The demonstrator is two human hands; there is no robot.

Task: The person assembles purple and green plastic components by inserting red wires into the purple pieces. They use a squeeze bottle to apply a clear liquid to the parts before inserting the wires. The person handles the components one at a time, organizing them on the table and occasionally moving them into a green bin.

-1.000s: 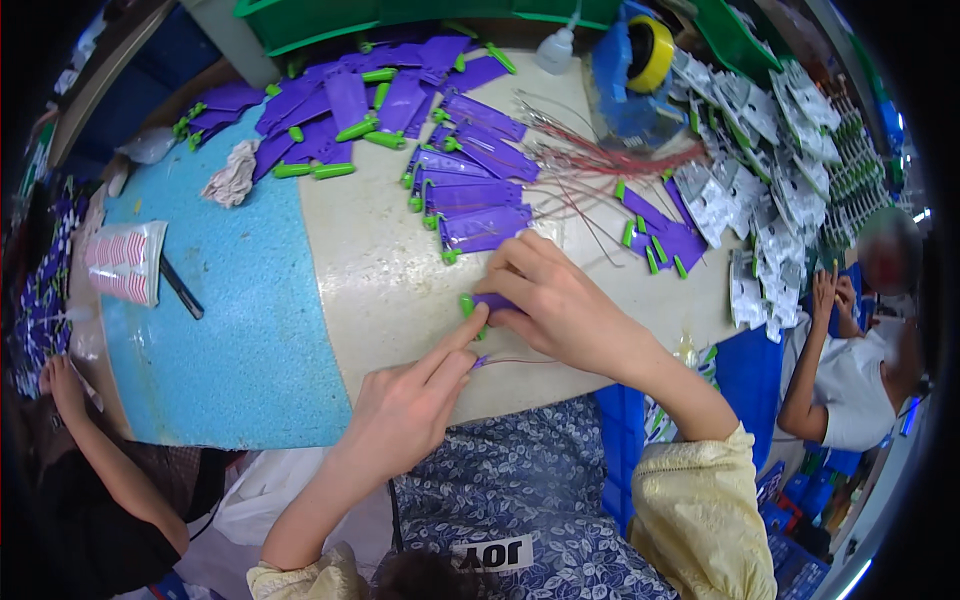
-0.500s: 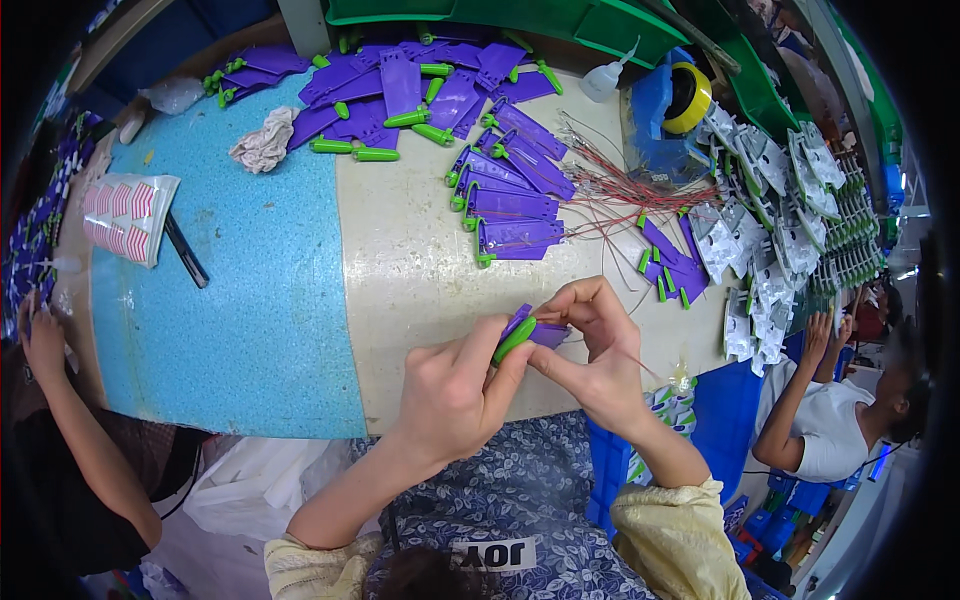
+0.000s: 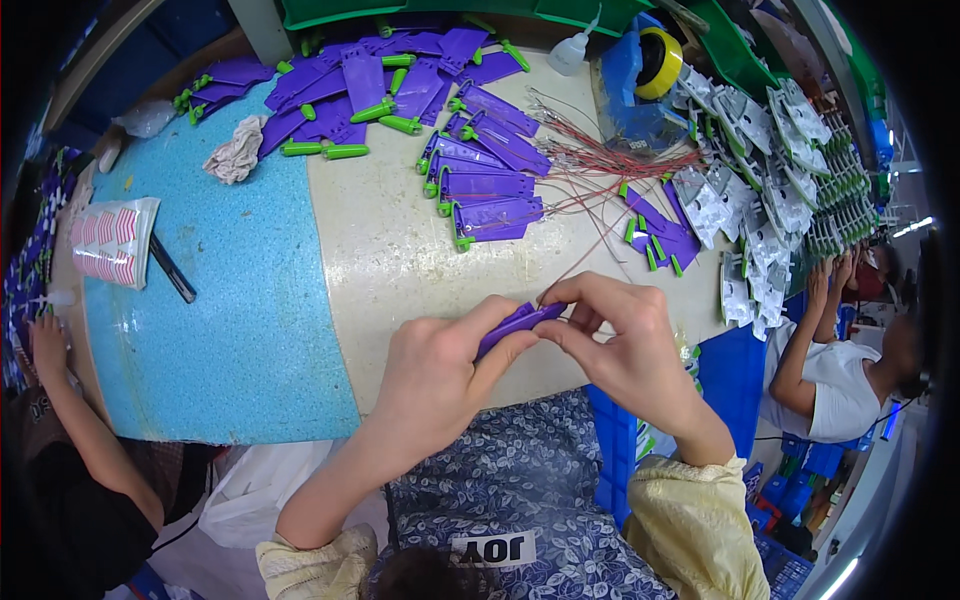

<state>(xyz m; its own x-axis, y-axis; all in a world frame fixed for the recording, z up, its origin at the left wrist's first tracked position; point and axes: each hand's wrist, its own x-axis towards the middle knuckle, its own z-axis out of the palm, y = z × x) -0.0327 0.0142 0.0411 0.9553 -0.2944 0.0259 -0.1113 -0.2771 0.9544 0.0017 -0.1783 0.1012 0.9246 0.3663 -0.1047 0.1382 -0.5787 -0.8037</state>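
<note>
A purple plastic part (image 3: 508, 328) is held edge-up above the near edge of the table. My left hand (image 3: 432, 368) is closed on its left end, thumb on the near side and fingers behind. At its right end, my right hand (image 3: 632, 338) pinches with thumb and forefinger. A thin reddish wire (image 3: 583, 259) runs up from those fingertips toward a wire bundle (image 3: 625, 168); how it sits in the part is hidden. Beyond my hands lies a row of purple parts with green ends (image 3: 490, 186), some with wires on them.
Further back is a heap of purple and green parts (image 3: 362, 85). Grey-white pieces (image 3: 765, 200) pile up at right, beside a blue tape dispenser (image 3: 640, 110) and smaller purple parts (image 3: 660, 235). A blue mat (image 3: 230, 310) covers the left. Co-workers' arms show at both sides.
The purple part has turned in my fingers; its green end, visible before, is now hidden. My right hand has rotated over it. The whole view has shifted slightly.
</note>
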